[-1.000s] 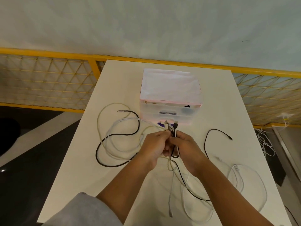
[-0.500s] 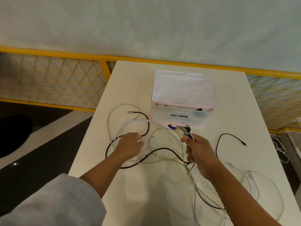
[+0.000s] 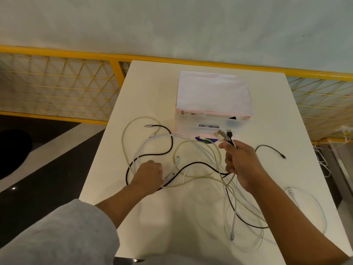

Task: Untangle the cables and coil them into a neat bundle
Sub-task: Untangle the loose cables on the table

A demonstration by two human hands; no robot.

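Right hand [image 3: 241, 165] grips the bunched grey-and-black cable plugs [image 3: 223, 136]; left hand [image 3: 149, 176] curls round a thin white cable [image 3: 172, 175]. Feed slack gently.

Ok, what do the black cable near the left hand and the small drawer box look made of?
Long black cable: probably a woven fabric sheath, matte with faint texture. Small translucent drawer box: likely frosted plastic; contents show dimly through its front.

You have 1 view, worn on your head, facing forward and tilted down at the white table [image 3: 149, 88] from close above its near end, its wide angle reaching the yellow railing [image 3: 57, 52], the pale wall [image 3: 172, 25] beyond and the dark floor [image 3: 47, 188] at left.
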